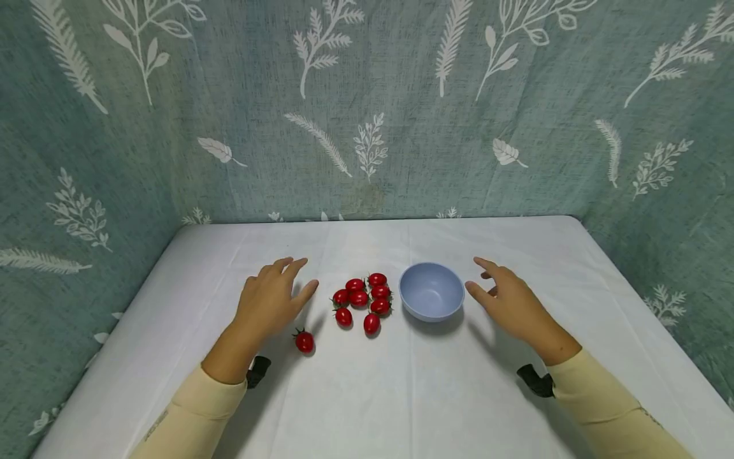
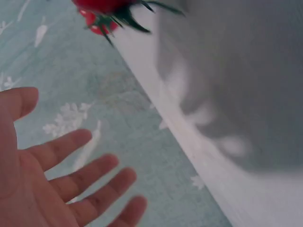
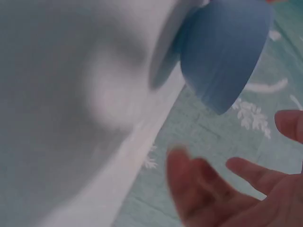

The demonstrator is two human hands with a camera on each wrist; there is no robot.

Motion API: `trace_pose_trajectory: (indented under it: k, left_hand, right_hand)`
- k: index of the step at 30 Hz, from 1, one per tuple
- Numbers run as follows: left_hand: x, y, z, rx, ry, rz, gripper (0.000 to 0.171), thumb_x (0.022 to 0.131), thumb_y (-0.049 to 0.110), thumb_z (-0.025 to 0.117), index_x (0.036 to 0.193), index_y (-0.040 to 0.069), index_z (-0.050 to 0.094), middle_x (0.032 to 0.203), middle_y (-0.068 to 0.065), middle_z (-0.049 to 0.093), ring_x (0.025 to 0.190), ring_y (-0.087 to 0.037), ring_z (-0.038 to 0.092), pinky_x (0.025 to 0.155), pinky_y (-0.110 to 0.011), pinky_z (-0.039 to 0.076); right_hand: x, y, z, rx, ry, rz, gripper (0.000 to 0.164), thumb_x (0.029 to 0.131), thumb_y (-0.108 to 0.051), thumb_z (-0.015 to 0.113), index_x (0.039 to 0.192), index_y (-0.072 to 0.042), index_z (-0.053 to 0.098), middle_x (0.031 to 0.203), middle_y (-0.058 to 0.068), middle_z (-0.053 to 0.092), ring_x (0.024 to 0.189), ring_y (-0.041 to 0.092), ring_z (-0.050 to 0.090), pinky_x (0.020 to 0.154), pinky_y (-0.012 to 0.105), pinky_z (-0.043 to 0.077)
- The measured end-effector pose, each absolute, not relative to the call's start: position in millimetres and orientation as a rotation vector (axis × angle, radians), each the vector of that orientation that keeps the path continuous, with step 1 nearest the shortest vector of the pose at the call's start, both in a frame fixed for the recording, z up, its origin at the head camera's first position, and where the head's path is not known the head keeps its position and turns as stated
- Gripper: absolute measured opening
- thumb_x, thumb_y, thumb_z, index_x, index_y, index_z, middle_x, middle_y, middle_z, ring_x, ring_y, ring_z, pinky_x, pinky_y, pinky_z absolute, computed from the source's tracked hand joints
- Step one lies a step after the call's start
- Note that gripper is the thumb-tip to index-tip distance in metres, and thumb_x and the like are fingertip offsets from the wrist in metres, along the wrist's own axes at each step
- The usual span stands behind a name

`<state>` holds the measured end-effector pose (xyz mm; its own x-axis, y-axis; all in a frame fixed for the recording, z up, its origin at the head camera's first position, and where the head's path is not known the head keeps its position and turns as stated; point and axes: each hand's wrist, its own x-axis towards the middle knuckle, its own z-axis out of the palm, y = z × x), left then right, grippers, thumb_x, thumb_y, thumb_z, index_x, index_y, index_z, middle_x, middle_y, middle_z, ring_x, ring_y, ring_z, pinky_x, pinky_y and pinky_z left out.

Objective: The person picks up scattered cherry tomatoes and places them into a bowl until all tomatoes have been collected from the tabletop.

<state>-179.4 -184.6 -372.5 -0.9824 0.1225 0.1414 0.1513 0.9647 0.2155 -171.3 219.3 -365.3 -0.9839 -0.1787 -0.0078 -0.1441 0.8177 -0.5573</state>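
Note:
A light blue bowl (image 1: 431, 292) stands upright on the white table, and no tomato shows inside it. To its left lies a loose cluster of several red cherry tomatoes (image 1: 358, 299) with green stems. One more cherry tomato (image 1: 304, 342) lies apart, nearer the front left. My left hand (image 1: 266, 303) hovers left of the cluster, fingers spread, holding nothing; its palm also shows in the left wrist view. Just right of the bowl is my right hand (image 1: 507, 303), fingers loosely bent and holding nothing. In the right wrist view a gap separates it from the bowl (image 3: 225, 52).
A white cloth covers the table (image 1: 367, 395). Behind it and along both sides hangs a green curtain (image 1: 258, 166) with a white leaf pattern. A dark strap piece (image 1: 536, 381) sits at my right wrist, another dark piece (image 1: 258, 371) at my left.

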Motion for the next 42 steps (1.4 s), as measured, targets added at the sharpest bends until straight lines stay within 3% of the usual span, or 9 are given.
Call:
trace_pose_trajectory:
  k: [4,8,13,18,24,31,42]
  left_hand:
    - [-172.9,-180.8,-370.3,-0.251,-2.940,-0.421,0.049,0.100,0.044,0.055,0.139,0.015,0.059,0.136,-0.016,0.061,0.121,-0.040,0.060,0.096,-0.059,0.047]
    - [-164.7,-179.7,-368.7,-0.264,-2.960,-0.471,0.044,0.099,0.039,0.059,0.135,0.015,0.062,0.127,-0.013,0.067,0.109,-0.034,0.067,0.086,-0.053,0.053]
    - [-159.2,-180.5,-369.3,-0.255,-3.091,-0.630,0.044,0.100,0.040,0.058,0.138,0.019,0.059,0.126,-0.006,0.068,0.109,-0.026,0.066,0.083,-0.049,0.054]
    - [-157.7,-179.9,-372.4,-0.252,-3.116,-0.695,0.043,0.100,0.040,0.057,0.138,0.020,0.059,0.127,-0.004,0.068,0.111,-0.025,0.065,0.086,-0.050,0.053]
    - [-157.0,-177.2,-373.5,-0.253,-3.112,-0.675,0.043,0.100,0.039,0.058,0.138,0.019,0.059,0.126,-0.005,0.068,0.112,-0.026,0.066,0.084,-0.050,0.054]
    - [-155.5,-178.6,-372.9,-0.261,-3.100,-0.664,0.039,0.100,0.037,0.058,0.135,0.019,0.061,0.122,-0.004,0.070,0.110,-0.026,0.066,0.084,-0.049,0.054]
    - [-155.4,-201.7,-369.2,-0.416,-3.175,-0.871,0.023,0.099,0.024,0.062,0.120,0.018,0.068,0.102,0.003,0.070,0.093,-0.014,0.063,0.075,-0.033,0.051]
  right_hand:
    - [-177.3,221.3,-370.8,-0.189,2.673,-1.254,0.066,0.104,-0.038,0.053,0.158,-0.010,0.026,0.142,0.026,0.050,0.092,0.027,0.071,0.074,0.036,0.058]
    - [-181.3,223.4,-379.9,-0.172,2.387,-1.524,0.067,0.105,-0.029,0.052,0.159,-0.006,0.020,0.147,0.030,0.040,0.089,0.028,0.073,0.076,0.036,0.060]
    - [-181.9,223.3,-388.5,-0.199,2.165,-1.634,0.068,0.106,-0.026,0.051,0.160,-0.004,0.015,0.153,0.032,0.029,0.086,0.021,0.072,0.079,0.035,0.060]
    - [-181.2,222.0,-394.4,-0.210,2.038,-1.694,0.070,0.106,-0.022,0.051,0.159,0.001,0.011,0.154,0.034,0.023,0.088,0.018,0.071,0.081,0.034,0.060]
    - [-183.6,224.1,-400.9,-0.201,1.970,-1.716,0.074,0.105,-0.021,0.053,0.159,0.001,0.008,0.151,0.034,0.028,0.091,0.019,0.070,0.083,0.034,0.059]
    - [-186.1,225.8,-405.5,-0.205,1.920,-1.759,0.075,0.104,-0.021,0.055,0.161,-0.006,0.008,0.151,0.034,0.031,0.098,0.021,0.071,0.086,0.034,0.059]
    - [-188.4,228.7,-407.5,-0.235,1.870,-1.783,0.075,0.104,-0.020,0.055,0.161,-0.007,0.008,0.150,0.035,0.030,0.107,0.023,0.070,0.090,0.035,0.057]
